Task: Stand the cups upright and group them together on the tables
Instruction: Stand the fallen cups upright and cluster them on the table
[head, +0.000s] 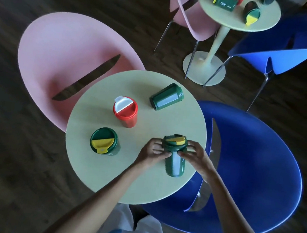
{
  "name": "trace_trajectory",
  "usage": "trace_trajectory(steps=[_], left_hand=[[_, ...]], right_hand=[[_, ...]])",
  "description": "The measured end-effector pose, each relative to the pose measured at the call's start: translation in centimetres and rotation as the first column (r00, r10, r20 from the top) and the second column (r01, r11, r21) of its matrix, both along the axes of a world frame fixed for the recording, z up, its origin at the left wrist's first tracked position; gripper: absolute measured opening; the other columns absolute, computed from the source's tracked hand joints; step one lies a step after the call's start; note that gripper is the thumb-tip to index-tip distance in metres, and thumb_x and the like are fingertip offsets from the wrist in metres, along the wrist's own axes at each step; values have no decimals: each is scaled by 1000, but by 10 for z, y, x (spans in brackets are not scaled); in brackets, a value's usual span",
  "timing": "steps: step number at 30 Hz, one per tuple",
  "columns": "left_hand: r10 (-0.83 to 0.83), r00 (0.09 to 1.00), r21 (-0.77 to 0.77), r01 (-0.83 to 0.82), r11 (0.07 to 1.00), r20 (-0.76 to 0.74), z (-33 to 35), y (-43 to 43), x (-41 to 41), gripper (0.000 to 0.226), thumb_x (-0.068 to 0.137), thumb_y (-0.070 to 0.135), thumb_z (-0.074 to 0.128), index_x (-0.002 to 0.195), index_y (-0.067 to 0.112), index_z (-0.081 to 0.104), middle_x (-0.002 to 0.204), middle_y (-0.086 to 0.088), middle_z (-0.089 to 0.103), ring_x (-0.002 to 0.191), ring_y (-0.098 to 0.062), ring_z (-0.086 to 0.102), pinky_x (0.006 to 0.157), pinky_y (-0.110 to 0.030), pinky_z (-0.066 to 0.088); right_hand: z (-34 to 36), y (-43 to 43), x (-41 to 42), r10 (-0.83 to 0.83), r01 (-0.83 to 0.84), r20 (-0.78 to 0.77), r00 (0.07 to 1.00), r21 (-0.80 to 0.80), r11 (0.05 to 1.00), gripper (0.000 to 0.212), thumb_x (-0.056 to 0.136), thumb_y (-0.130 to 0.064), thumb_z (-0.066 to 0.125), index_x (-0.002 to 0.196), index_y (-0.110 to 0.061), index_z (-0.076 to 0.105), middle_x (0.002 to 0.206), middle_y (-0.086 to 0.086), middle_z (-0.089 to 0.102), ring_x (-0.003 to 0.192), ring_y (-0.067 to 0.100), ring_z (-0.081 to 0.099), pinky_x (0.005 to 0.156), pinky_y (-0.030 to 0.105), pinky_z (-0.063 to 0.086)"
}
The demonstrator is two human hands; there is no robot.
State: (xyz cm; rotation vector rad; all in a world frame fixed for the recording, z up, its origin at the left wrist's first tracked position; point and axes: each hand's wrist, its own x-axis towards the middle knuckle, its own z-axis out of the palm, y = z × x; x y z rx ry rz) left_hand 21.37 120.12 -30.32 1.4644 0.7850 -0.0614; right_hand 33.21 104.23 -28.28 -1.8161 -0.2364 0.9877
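Head view, nearest first: both hands are clamped on one dark green plastic cup with a yellow flip lid, at the near right part of the round pale green counter. The left hand grips it from the left with fingers curled under the lid collar; the right hand grips it from the right, fingertips on the same collar. The cup is tilted, lid end away from the person and base toward the near rim; whether the base touches the counter I cannot tell.

To do this step well, I would pivot the cup on its base rather than lift it high, keeping the grip on the stiff collar and off the yellow flap, which looks likely to pop open. The base sits near the edge, so it should be set down further in, toward the other cups.

Further in, a dark green cup with a yellow lid insert stands upright at the left, and a red plastic cup with a white flip lid stands upright near the middle, apart from it. Beyond, a dark green cup lying on its side waits its turn.

Farthest off, a second round pale green counter carries several toppled cups, among them a green cup marked OKK.
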Motion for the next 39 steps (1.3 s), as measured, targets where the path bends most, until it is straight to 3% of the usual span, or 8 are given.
trace_trajectory(steps=[6,16,23,26,30,32,36,39], left_hand=[[-55,990,148,36,988,131,22,24,7,66,58,23,83,116,19,52,111,4,63,105,-12,61,88,-26,51],[-147,983,305,106,946,114,22,36,-15,64,65,18,84,117,23,47,113,21,58,105,10,54,87,-27,49],[-201,973,314,157,936,113,22,41,-24,65,65,23,85,116,20,46,112,15,58,101,11,53,78,-8,43],[-237,962,329,183,926,132,21,44,-27,63,67,19,84,118,14,46,111,10,57,100,8,52,77,-3,42],[-299,946,320,247,915,124,18,49,-28,62,71,16,80,121,16,45,113,6,58,99,12,52,75,-4,44],[-318,941,306,272,912,113,17,52,-27,62,73,15,78,124,18,44,115,2,60,98,6,56,74,-6,46],[-214,966,292,166,942,143,23,54,-30,47,77,17,73,118,22,50,107,3,64,98,-8,61,75,-9,47],[-136,974,297,77,952,183,32,58,-22,36,82,20,71,114,22,55,101,4,65,94,-8,63,74,-9,47]], right_hand=[[14,13,1,-12,1,87,996,126,992,62,72,1,76,123,-22,49,123,-4,59,116,12,56,95,34,49],[3,26,-29,-38,20,146,989,121,992,65,71,-1,77,120,-30,45,127,-6,55,120,10,53,103,40,45],[1,34,-49,-92,77,155,984,100,992,67,72,0,76,118,-34,43,125,-9,54,120,10,52,103,43,45],[1,36,-56,-106,95,180,978,71,993,68,72,-2,77,115,-41,42,126,-8,54,120,10,52,103,44,45],[-1,34,-59,-111,105,186,976,40,994,70,73,0,74,123,-35,39,129,-3,52,122,16,52,102,46,45],[-1,33,-58,-100,99,189,977,17,995,69,77,5,68,126,-33,37,131,-1,51,123,19,51,99,41,47],[-1,28,-52,-152,159,189,970,-18,987,53,85,6,56,123,-31,45,124,-1,58,114,18,59,79,22,51],[-1,25,-35,-165,182,248,955,-46,982,40,91,-5,53,109,-40,51,112,-1,65,101,17,65,77,28,52]])
